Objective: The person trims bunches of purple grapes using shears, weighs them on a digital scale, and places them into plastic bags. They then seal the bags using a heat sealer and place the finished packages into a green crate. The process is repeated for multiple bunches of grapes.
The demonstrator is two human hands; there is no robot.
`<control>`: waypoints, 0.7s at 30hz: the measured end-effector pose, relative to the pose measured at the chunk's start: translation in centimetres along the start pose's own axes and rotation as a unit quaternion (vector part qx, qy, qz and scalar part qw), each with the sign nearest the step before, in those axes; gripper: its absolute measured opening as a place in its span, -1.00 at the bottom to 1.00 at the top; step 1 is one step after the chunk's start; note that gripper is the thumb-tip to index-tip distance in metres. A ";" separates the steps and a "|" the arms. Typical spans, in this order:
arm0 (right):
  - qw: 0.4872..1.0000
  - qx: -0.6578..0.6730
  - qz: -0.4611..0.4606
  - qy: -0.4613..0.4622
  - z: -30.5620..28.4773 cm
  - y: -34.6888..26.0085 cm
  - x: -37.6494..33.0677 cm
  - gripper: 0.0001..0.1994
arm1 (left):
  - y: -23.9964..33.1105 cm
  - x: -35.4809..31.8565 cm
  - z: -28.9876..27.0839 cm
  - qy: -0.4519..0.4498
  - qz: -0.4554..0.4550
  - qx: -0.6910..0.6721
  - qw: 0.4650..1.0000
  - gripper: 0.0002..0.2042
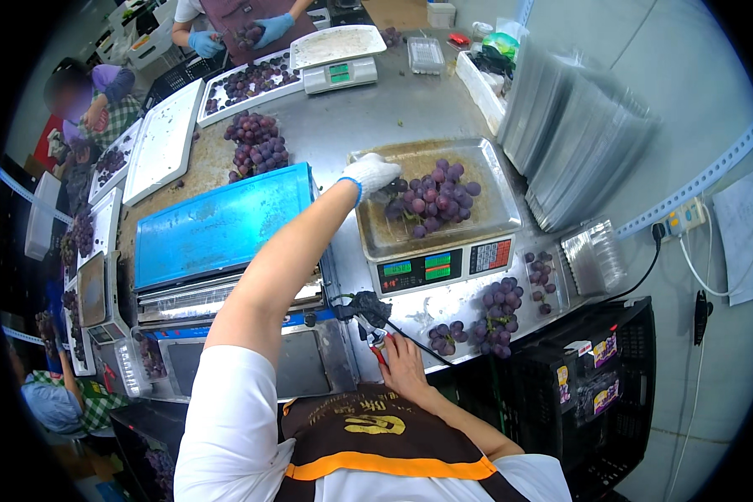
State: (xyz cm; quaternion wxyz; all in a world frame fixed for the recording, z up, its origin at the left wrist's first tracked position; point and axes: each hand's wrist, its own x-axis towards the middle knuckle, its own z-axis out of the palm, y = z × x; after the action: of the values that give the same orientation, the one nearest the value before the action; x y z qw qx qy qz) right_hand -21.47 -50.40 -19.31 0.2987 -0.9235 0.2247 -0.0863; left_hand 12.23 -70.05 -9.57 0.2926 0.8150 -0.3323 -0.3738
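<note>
A bunch of purple grapes (pixel 437 197) lies on the metal tray (pixel 485 226) of a digital scale. My left hand (pixel 372 176), in a white knit glove, is closed at the left end of that bunch; its fingertips are partly hidden. My bare right hand (pixel 406 366) is by the table's near edge, its fingers on red-handled shears (pixel 378 341). Crumpled black plastic (pixel 366 309) lies just beyond the shears. To the right of this hand, a small cluster of grapes (pixel 448 337) and a larger bunch (pixel 498 316) rest on the table.
A blue-lidded machine (pixel 222 222) stands on the left. Beyond it are more grapes (pixel 258 146) and another scale (pixel 339 58). Stacked clear plastic containers (pixel 573 134) rise at the right, above a clear box (pixel 548 280) with loose grapes. Black crates (pixel 594 385) sit low right. Co-workers handle grapes nearby.
</note>
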 end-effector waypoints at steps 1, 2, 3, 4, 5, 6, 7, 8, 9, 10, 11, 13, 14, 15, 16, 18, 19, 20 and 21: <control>1.000 -0.001 -0.001 0.001 0.0 0.0 0.0 -0.39 | 0.3 -0.1 0.0 -0.004 -0.008 -0.023 1.000 -0.64; 1.000 -0.001 -0.002 0.001 0.1 0.0 -0.1 -0.39 | 0.8 -0.4 0.0 -0.010 -0.016 -0.046 0.999 -0.69; 1.000 -0.002 -0.002 0.002 0.2 0.1 -0.1 -0.39 | 1.3 -0.8 -0.2 -0.011 -0.025 -0.053 0.998 -0.66; 1.000 -0.003 -0.004 0.008 0.2 0.1 -0.1 -0.39 | 1.9 -1.2 -0.3 -0.012 -0.035 -0.059 0.998 -0.62; 1.000 -0.002 -0.006 0.012 0.3 0.1 -0.1 -0.39 | 2.1 -1.7 -0.5 -0.013 -0.047 -0.066 0.997 -0.59; 1.000 -0.001 -0.009 0.016 0.4 0.1 -0.1 -0.39 | 2.1 -1.5 -0.5 -0.004 -0.044 -0.048 0.998 -0.60; 1.000 -0.003 -0.011 0.015 0.3 0.1 -0.2 -0.39 | 2.0 -1.0 -0.7 0.005 -0.041 -0.030 0.999 -0.61; 1.000 -0.004 -0.013 0.015 0.4 0.1 -0.1 -0.39 | 1.8 -0.8 -0.8 0.014 -0.039 -0.011 0.999 -0.62; 1.000 -0.005 -0.009 0.016 0.4 0.1 -0.1 -0.39 | 3.1 -2.1 -0.9 0.002 -0.042 0.011 0.999 -0.61; 1.000 -0.003 -0.005 0.014 0.4 0.2 -0.1 -0.39 | 4.5 -3.4 -1.1 -0.010 -0.046 0.032 0.998 -0.60; 1.000 -0.003 -0.003 0.013 0.3 0.1 -0.1 -0.39 | 5.6 -4.6 -1.5 -0.019 -0.048 0.053 0.997 -0.59; 1.000 -0.005 -0.001 0.014 0.2 0.1 -0.1 -0.40 | 6.2 -4.7 -1.8 -0.020 -0.017 0.172 0.985 -0.54; 1.000 -0.004 -0.002 0.013 0.2 0.1 -0.1 -0.40 | 6.1 -4.6 -1.9 -0.019 -0.005 0.230 0.973 -0.52; 1.000 -0.004 -0.004 0.012 0.2 0.0 -0.1 -0.40 | 5.8 -4.4 -2.0 -0.026 -0.006 0.228 0.973 -0.50; 1.000 -0.003 -0.003 0.011 0.2 0.0 -0.1 -0.40 | 5.4 -4.1 -1.9 -0.033 -0.006 0.226 0.974 -0.47; 1.000 -0.004 -0.004 0.009 0.2 0.1 0.0 -0.40 | 4.6 -3.5 -1.8 -0.050 -0.014 0.213 0.976 -0.43; 1.000 -0.001 -0.004 0.007 0.2 0.1 -0.1 -0.40 | 4.3 -3.2 -1.8 -0.061 -0.021 0.204 0.977 -0.41; 1.000 0.000 -0.003 0.006 0.2 0.1 -0.1 -0.40 | 3.9 -2.8 -1.6 -0.073 -0.027 0.194 0.978 -0.39; 1.000 0.002 -0.003 0.005 0.2 0.1 -0.1 -0.40 | 3.1 -2.1 -1.4 -0.059 -0.013 0.189 0.980 -0.37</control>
State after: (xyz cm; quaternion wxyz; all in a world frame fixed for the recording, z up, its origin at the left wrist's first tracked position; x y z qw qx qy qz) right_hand -21.58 -50.35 -19.52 0.2997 -0.9230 0.2231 -0.0922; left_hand 11.30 -69.96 -5.70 0.1078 0.8367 -0.4027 -0.3552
